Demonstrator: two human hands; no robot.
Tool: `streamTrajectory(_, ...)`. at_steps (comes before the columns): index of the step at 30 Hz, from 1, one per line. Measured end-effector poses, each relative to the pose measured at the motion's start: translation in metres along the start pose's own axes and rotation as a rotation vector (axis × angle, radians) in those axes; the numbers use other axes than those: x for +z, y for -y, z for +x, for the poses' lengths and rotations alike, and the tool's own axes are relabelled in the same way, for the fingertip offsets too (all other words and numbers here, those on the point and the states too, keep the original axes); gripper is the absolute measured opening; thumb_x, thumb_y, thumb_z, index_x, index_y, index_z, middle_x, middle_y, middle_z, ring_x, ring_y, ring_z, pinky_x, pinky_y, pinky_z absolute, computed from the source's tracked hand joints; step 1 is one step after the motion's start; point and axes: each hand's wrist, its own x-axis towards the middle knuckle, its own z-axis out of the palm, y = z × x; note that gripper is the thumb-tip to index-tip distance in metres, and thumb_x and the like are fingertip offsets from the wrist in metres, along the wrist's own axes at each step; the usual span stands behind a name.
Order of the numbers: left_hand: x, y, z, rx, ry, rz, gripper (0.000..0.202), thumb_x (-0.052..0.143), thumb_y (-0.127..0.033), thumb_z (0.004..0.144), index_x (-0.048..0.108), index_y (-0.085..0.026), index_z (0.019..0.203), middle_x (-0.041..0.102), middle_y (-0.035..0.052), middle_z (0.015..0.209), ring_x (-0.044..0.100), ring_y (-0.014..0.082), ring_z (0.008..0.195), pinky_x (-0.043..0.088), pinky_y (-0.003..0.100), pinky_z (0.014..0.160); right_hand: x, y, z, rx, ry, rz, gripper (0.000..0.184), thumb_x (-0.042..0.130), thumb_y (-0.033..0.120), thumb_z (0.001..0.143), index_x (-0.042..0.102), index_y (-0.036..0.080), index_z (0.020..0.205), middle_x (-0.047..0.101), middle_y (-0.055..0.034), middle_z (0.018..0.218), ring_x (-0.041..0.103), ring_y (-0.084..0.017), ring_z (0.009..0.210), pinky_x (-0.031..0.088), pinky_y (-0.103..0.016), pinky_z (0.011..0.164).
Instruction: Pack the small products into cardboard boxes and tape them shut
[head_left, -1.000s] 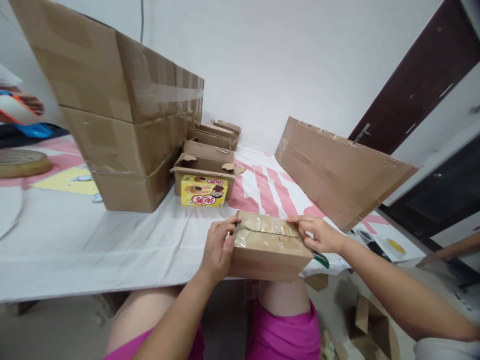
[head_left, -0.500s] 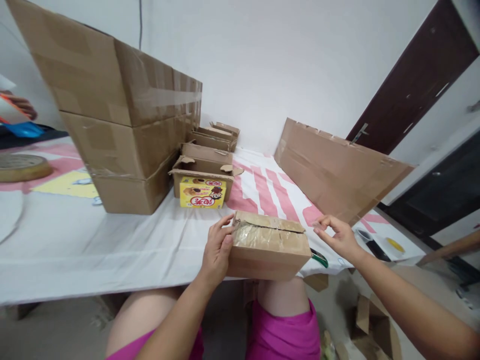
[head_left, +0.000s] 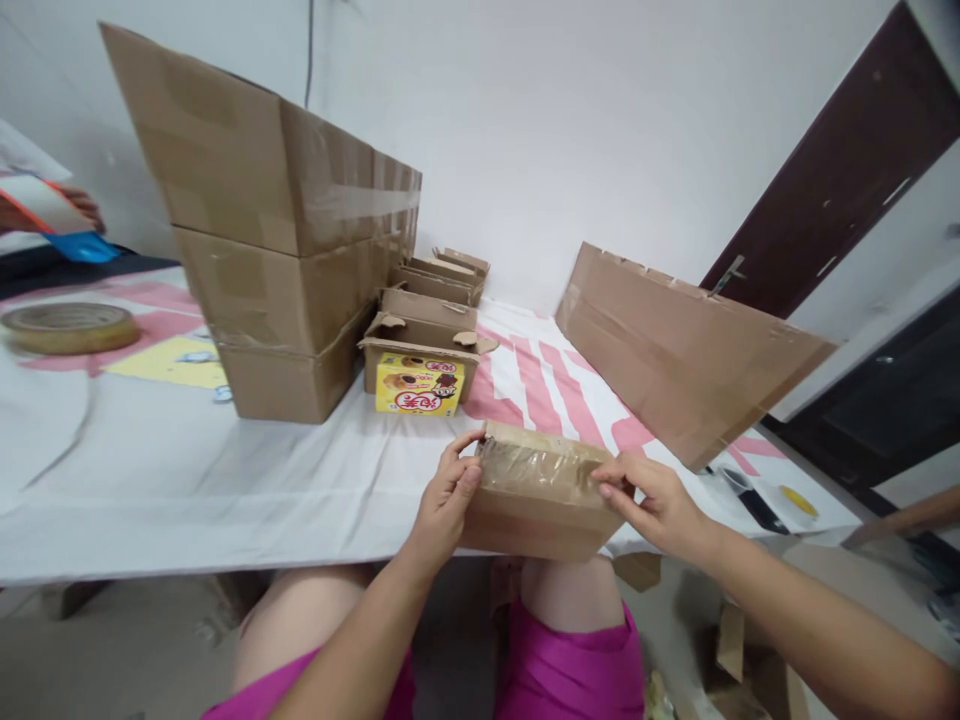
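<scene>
A small brown cardboard box (head_left: 544, 515) is tilted at the table's front edge, above my knees. Shiny clear tape (head_left: 536, 468) lies across its upper face. My left hand (head_left: 444, 500) is closed round the box's left end, thumb on the near side. At the box's upper right corner, my right hand (head_left: 651, 497) has thumb and fingers pinched together against the taped face. Whatever is between those fingertips is too small to make out. Beyond the box stands a yellow printed carton (head_left: 420, 385), leaning against an open cardboard box (head_left: 424, 335).
Stacked taped boxes (head_left: 255, 290) rise at left, with a tape roll (head_left: 67, 328) beside them. A large cardboard sheet (head_left: 675, 345) leans at right, near a yellow ring (head_left: 799, 500). Another person's hand (head_left: 86, 207) is at far left. Cardboard scraps (head_left: 750, 660) lie on the floor.
My right hand has moved left from beside the box onto its upper right corner. The green-handled tool by the box is now hidden. My left hand keeps its hold.
</scene>
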Motion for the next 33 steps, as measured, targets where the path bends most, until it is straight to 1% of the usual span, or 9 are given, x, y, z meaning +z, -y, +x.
streamTrajectory(3,0.0,-0.003,0.0,-0.017,0.004,-0.015,0.036,0.043,-0.042,0.094,0.062,-0.017,0.077,0.049,0.011,0.136,0.041,0.0255,0.13,0.033,0.041,0.108,0.003,0.005,0.006,0.019,-0.016,-0.024,0.018,0.052,0.022,0.091,0.057,0.021,0.108,0.063,-0.0032,0.081,0.059,-0.014,0.069,0.048,-0.026,0.063)
streamTrajectory(6,0.0,-0.004,0.0,-0.023,0.006,-0.005,0.037,0.042,-0.043,0.094,0.062,-0.016,0.078,0.05,0.012,0.134,0.041,0.0256,0.13,0.034,0.042,0.108,0.006,0.011,0.011,-0.001,-0.011,-0.037,0.026,0.052,0.021,0.09,0.051,0.021,0.116,0.058,-0.0009,0.075,0.056,-0.014,0.067,0.047,-0.027,0.062)
streamTrajectory(8,0.0,-0.004,0.0,-0.018,0.0,0.02,0.038,0.041,-0.044,0.094,0.062,-0.017,0.078,0.051,0.012,0.132,0.042,0.0251,0.13,0.034,0.042,0.108,0.008,0.015,0.015,-0.044,0.019,-0.047,0.02,0.052,0.02,0.089,0.053,0.022,0.109,0.056,-0.001,0.074,0.054,-0.015,0.067,0.046,-0.029,0.062)
streamTrajectory(11,0.0,-0.002,0.0,0.003,-0.021,0.08,0.039,0.039,-0.045,0.094,0.062,-0.018,0.078,0.051,0.0119,0.13,0.042,0.0244,0.129,0.034,0.044,0.108,0.011,0.019,0.02,-0.097,0.017,-0.085,0.003,0.054,0.021,0.087,0.051,0.022,0.087,0.054,-0.0022,0.072,0.052,-0.017,0.069,0.044,-0.032,0.062)
streamTrajectory(15,-0.001,0.0,-0.002,0.054,-0.018,0.168,0.042,0.035,-0.048,0.095,0.06,-0.018,0.079,0.051,0.0126,0.13,0.042,0.0249,0.127,0.034,0.045,0.106,0.014,0.019,0.023,-0.066,0.003,-0.087,0.011,0.055,0.021,0.086,0.046,0.022,0.079,0.054,-0.0058,0.084,0.053,-0.019,0.08,0.046,-0.033,0.067)
streamTrajectory(19,-0.001,0.0,-0.002,0.091,0.006,0.235,0.036,0.044,-0.05,0.091,0.06,-0.019,0.082,0.049,0.0128,0.133,0.044,0.0266,0.124,0.036,0.045,0.104,0.014,0.016,0.023,-0.028,0.002,-0.069,0.009,0.056,0.02,0.086,0.047,0.022,0.086,0.055,-0.0079,0.096,0.055,-0.02,0.088,0.048,-0.033,0.072)
streamTrajectory(24,0.001,0.0,-0.001,0.118,-0.015,0.306,0.024,0.052,-0.042,0.088,0.06,-0.019,0.088,0.049,0.0121,0.131,0.045,0.0262,0.123,0.038,0.044,0.103,0.011,0.011,0.018,0.005,-0.027,-0.083,0.016,0.056,0.022,0.086,0.049,0.022,0.101,0.057,-0.0047,0.088,0.055,-0.018,0.081,0.049,-0.031,0.07)
streamTrajectory(29,0.001,0.0,0.0,0.161,-0.015,0.403,0.021,0.05,-0.037,0.09,0.06,-0.02,0.097,0.05,0.0113,0.131,0.044,0.0254,0.123,0.037,0.045,0.103,0.01,0.001,0.008,0.09,-0.101,-0.092,0.011,0.05,0.021,0.089,0.049,0.022,0.1,0.055,-0.0021,0.08,0.054,-0.015,0.07,0.048,-0.028,0.063)
streamTrajectory(33,0.0,-0.001,0.0,0.173,-0.028,0.5,0.02,0.05,-0.037,0.09,0.059,-0.02,0.097,0.053,0.0102,0.129,0.045,0.0253,0.12,0.037,0.045,0.101,0.01,-0.005,0.001,0.153,-0.139,-0.089,0.011,0.05,0.021,0.088,0.047,0.023,0.098,0.051,0.0012,0.072,0.052,-0.013,0.063,0.047,-0.026,0.057)
